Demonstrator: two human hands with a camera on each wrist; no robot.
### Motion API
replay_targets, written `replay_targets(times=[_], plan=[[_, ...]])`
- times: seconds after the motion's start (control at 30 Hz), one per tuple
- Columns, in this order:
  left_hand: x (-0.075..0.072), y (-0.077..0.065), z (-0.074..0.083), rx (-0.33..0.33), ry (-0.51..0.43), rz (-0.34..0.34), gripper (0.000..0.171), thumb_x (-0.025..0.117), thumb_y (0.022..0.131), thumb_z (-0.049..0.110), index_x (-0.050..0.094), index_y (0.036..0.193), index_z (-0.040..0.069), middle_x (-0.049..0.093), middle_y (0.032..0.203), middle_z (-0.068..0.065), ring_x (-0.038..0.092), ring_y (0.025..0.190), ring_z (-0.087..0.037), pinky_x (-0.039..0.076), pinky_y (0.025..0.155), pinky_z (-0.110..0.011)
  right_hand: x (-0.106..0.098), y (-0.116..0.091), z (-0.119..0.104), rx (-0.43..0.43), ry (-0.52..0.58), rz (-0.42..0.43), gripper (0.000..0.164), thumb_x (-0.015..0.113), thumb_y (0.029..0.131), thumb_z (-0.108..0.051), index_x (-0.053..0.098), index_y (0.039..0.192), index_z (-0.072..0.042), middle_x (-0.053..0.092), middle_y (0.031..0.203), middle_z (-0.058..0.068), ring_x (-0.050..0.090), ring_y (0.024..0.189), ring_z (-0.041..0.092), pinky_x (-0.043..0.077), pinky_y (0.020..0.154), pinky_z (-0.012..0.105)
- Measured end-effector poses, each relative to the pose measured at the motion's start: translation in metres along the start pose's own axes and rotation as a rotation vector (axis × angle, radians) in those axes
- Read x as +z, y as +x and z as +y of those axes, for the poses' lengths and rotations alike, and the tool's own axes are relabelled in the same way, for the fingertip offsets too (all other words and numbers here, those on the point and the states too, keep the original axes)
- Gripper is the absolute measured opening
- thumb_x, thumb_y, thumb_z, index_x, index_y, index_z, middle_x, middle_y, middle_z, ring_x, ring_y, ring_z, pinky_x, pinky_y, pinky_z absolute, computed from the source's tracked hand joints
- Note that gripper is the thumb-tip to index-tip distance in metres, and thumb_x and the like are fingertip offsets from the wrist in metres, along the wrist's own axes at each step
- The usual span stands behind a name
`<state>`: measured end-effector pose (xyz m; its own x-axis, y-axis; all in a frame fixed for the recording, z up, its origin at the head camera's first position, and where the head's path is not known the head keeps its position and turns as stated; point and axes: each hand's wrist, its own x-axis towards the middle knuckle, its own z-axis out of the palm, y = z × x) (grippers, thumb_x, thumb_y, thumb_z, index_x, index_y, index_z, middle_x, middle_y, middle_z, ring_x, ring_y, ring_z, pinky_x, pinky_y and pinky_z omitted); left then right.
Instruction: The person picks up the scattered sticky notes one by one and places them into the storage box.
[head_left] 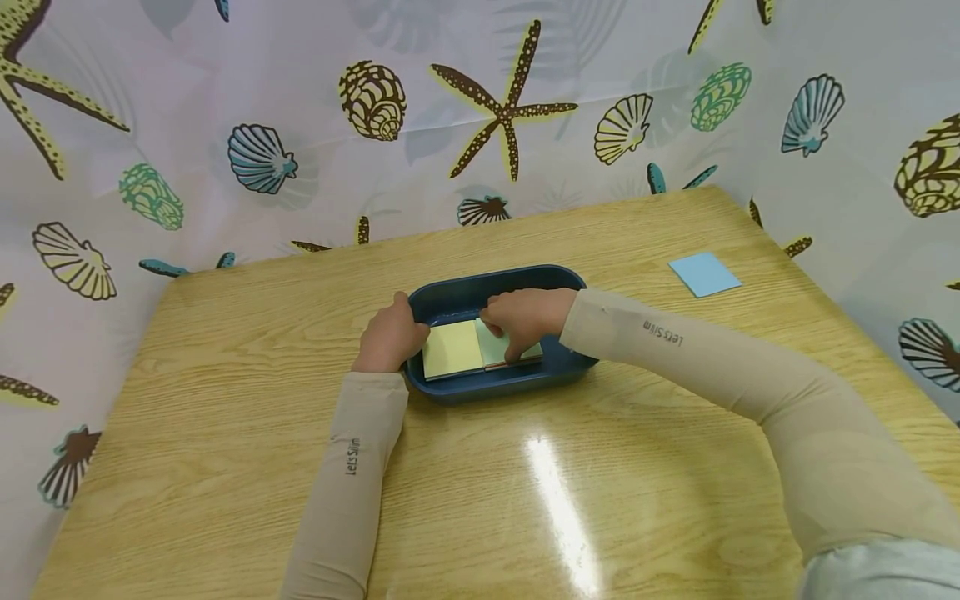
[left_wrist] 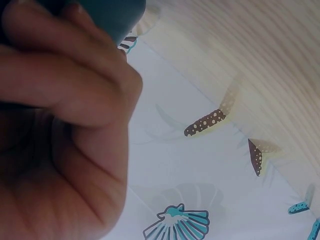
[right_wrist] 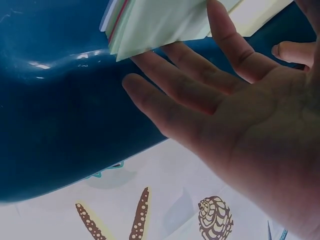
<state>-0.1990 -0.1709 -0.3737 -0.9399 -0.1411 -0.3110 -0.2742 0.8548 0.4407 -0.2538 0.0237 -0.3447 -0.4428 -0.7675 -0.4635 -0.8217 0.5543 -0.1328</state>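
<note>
A dark blue oblong basin (head_left: 502, 388) stands on the wooden table. My left hand (head_left: 390, 335) grips its left end, the thumb over the rim. Inside lie a yellow pad of square paper notes (head_left: 452, 348) on the left and, beside it, a pale green notepad (head_left: 492, 348). My right hand (head_left: 528, 319) reaches into the basin from the right and holds the green notepad between thumb and fingers. In the right wrist view, layers of other colours, one of them red, show under the green sheets (right_wrist: 160, 27). The left wrist view shows the left hand's curled fingers (left_wrist: 65, 85) against the basin.
A light blue square notepad (head_left: 705, 274) lies on the table (head_left: 262, 333) to the right of the basin. Behind the table and along its sides hangs a white cloth (head_left: 315, 50) printed with shells and starfish.
</note>
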Motion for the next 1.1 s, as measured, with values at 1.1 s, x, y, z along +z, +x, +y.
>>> replay_targets(times=[1.1], plan=[[0.000,0.000,0.000,0.007,-0.006,-0.014,0.068,0.050,0.095,0.019,0.016,0.150,-0.005,0.052,0.129,-0.030,0.059,0.098,-0.037,0.050,0.080,-0.046,-0.017,-0.146,0.167,0.602,0.406,0.409,0.055,0.055,0.097,-0.029,0.048,0.123,0.019,0.045,0.127,0.039,0.045,0.113,0.052,0.038,0.094,0.060]])
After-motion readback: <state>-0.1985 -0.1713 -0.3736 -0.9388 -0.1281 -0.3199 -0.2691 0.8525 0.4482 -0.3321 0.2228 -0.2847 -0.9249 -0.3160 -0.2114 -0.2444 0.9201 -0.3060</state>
